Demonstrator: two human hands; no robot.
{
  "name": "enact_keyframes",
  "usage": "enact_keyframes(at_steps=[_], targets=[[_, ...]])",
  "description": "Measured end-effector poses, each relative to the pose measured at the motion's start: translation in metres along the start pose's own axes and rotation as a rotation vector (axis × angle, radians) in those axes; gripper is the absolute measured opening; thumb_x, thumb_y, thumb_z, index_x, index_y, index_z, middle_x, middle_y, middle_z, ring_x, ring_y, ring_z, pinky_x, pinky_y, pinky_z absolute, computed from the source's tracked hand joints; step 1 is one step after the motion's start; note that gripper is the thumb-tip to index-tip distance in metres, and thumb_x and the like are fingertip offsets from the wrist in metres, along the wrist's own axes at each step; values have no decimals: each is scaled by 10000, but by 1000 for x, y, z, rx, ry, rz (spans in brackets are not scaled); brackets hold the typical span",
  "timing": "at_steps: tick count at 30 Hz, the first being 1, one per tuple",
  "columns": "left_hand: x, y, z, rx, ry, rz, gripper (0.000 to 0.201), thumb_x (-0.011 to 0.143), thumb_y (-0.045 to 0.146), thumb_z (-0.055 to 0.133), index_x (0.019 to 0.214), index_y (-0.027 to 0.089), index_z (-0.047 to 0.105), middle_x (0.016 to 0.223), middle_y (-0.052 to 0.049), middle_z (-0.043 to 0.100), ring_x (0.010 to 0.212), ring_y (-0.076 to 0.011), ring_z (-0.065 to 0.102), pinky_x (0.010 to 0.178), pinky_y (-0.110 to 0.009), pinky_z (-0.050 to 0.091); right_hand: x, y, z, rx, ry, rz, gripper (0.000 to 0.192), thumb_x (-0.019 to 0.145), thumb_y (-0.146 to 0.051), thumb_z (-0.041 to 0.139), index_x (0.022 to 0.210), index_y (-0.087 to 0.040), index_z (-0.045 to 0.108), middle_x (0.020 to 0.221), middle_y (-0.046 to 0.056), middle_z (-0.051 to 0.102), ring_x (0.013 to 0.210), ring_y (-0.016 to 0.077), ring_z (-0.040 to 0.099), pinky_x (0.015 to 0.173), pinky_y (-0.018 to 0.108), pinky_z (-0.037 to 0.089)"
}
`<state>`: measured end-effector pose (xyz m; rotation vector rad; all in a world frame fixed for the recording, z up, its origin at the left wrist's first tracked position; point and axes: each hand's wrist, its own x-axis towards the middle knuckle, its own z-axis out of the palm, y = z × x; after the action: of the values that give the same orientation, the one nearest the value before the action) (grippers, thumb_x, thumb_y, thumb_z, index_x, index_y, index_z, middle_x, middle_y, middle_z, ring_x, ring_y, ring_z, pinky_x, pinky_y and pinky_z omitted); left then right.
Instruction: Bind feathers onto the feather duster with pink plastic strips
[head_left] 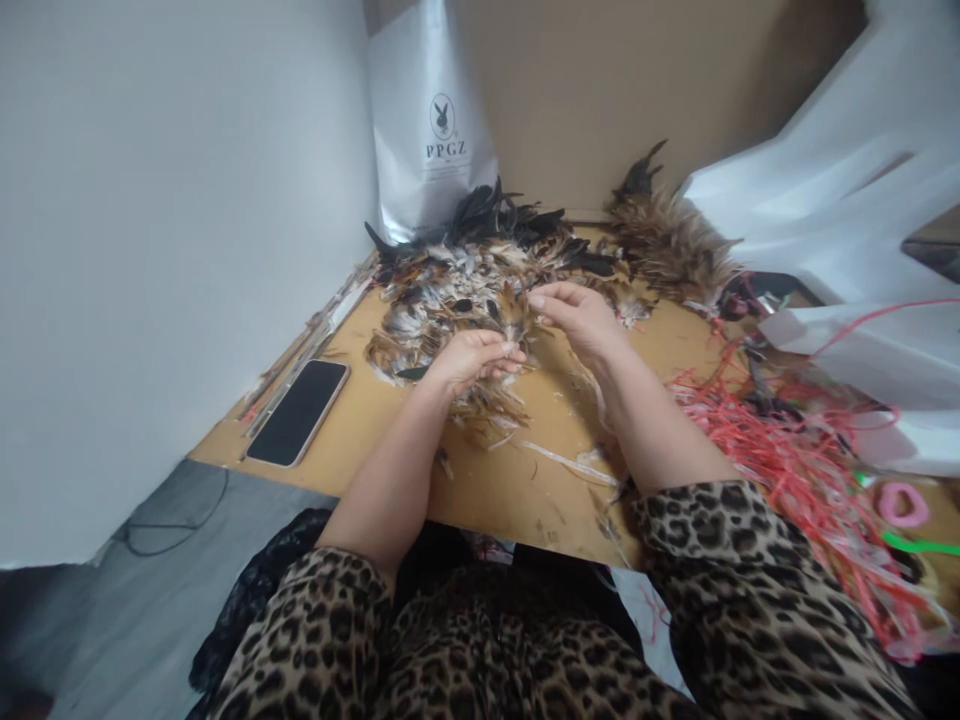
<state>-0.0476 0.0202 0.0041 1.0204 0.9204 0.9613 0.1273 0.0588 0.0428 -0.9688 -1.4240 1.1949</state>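
Observation:
My left hand (478,360) is closed in a pinch on the pale base of a small brown feather bunch (513,318), whose tips fan upward. Just to its right and slightly higher, my right hand (576,312) has thumb and forefinger pressed together; whatever lies between them is too small to make out. Pale thread or ribbon hangs near the right wrist. Behind and beneath both hands spreads a heap of loose feathers (427,290), brown, white and black. More feathers lie under my left hand on the tan table (517,500).
A black-screened phone (298,412) lies at the left table edge. Behind the heap stands a white printed bag (435,130). A brown feather bundle (671,240) sits at the back right. Red and pink strips (795,460) and a pink ring (902,505) cover the right side.

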Motion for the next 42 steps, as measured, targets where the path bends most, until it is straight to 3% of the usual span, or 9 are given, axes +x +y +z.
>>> enact_keyframes(at_steps=[7, 14, 18, 21, 29, 33, 37, 42], targets=[[0, -1, -1, 49, -39, -29, 229, 671, 259, 752, 745, 82, 627, 716, -65, 684, 566, -80, 624, 496, -156, 449, 3, 2, -3, 163, -78, 102, 302, 514, -349, 811, 672, -155, 642, 623, -19, 602, 542, 71, 506, 543, 216, 423], [1, -2, -2, 51, -57, -43, 212, 679, 243, 747, 716, 79, 619, 682, -51, 665, 544, -63, 603, 488, -150, 442, 6, -3, -17, 180, -50, 85, 315, 537, -375, 814, 741, -178, 678, 802, 23, 679, 704, 111, 603, 630, 228, 488], [-1, -1, -1, 74, -108, -54, 213, 683, 258, 743, 712, 83, 625, 671, -43, 660, 537, -59, 596, 489, -148, 441, 2, -4, -19, 153, -218, 68, 360, 538, -364, 817, 837, -191, 713, 883, 34, 696, 742, 122, 617, 677, 246, 503], [-2, 0, 0, 93, -151, -65, 224, 675, 268, 748, 711, 80, 630, 665, -37, 654, 529, -57, 591, 489, -148, 445, 0, -4, -17, 130, -287, 35, 313, 525, -346, 825, 764, -176, 717, 927, 48, 700, 773, 135, 625, 703, 261, 505], [-2, 1, -2, 73, -161, -89, 205, 678, 244, 747, 693, 76, 632, 611, -40, 645, 507, -59, 586, 474, -140, 433, 5, -8, -21, 203, -103, 26, 308, 516, -366, 831, 640, -164, 634, 844, 38, 694, 733, 124, 627, 630, 238, 500], [2, 0, -6, -33, -6, -68, 148, 702, 188, 725, 726, 77, 629, 683, -59, 680, 538, -59, 608, 485, -134, 440, 9, -14, -31, 259, 42, 32, 342, 561, -414, 806, 648, -176, 576, 713, 15, 667, 591, 95, 592, 492, 200, 457], [5, 1, -6, -198, 117, 5, 110, 727, 140, 694, 750, 83, 603, 871, -91, 709, 629, -66, 649, 502, -118, 451, 9, -18, -37, 275, 55, 80, 330, 570, -373, 811, 678, -164, 579, 654, 1, 649, 487, 61, 537, 410, 170, 403], [1, 4, 0, -258, 63, 61, 148, 729, 129, 687, 696, 89, 548, 1002, -114, 698, 723, -101, 680, 532, -126, 464, 5, -19, -28, 274, 19, 128, 326, 572, -349, 813, 670, -158, 568, 647, 2, 657, 467, 54, 527, 397, 162, 409]])
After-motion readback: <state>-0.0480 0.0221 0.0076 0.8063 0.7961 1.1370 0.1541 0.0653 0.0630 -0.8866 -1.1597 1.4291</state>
